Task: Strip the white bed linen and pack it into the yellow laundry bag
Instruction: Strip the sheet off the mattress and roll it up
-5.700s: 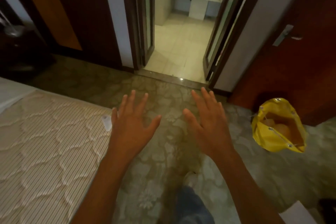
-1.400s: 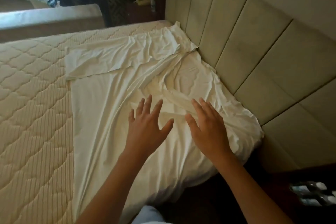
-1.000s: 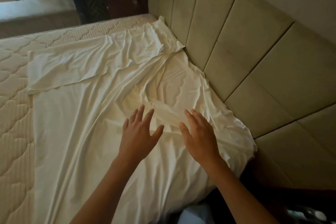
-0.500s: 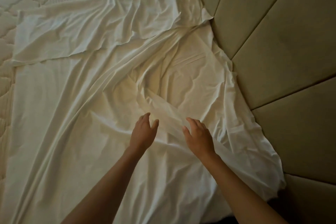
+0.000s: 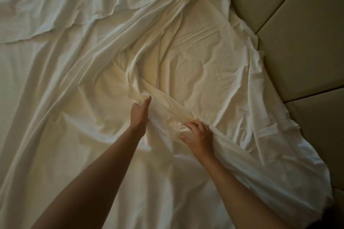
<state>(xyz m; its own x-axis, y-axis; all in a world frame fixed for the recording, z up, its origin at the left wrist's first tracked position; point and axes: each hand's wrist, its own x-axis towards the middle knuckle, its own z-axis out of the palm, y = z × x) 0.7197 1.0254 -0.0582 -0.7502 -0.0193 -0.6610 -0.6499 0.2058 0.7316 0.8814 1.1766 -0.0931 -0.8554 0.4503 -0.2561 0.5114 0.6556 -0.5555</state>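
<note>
Both hands are gripping the white sheet [image 5: 195,57]. The right hand [image 5: 198,135] is clutching a bunched ridge of the cloth, with its fingers curled over the fold and its thumb underneath. The left hand [image 5: 139,115] is pinching the far end of the same ridge; its thumb is lying along the top of the fold, and its other fingers are going out of sight beneath the cloth. The two hands are sitting near each other, with the raised ridge running between them.

The sheet is lying spread across the bed and is filling most of the view. It is creasing heavily, with long wrinkles running diagonally from the upper right toward the lower left. A second layer of white cloth [image 5: 61,3] is overlapping it along the top, with a loose wavy edge.

The padded headboard [image 5: 297,39], beige and divided into panels by seams, is standing along the right side. The right edge of the sheet is lying rumpled against its base.

Both forearms are entering from the bottom edge, bare.
</note>
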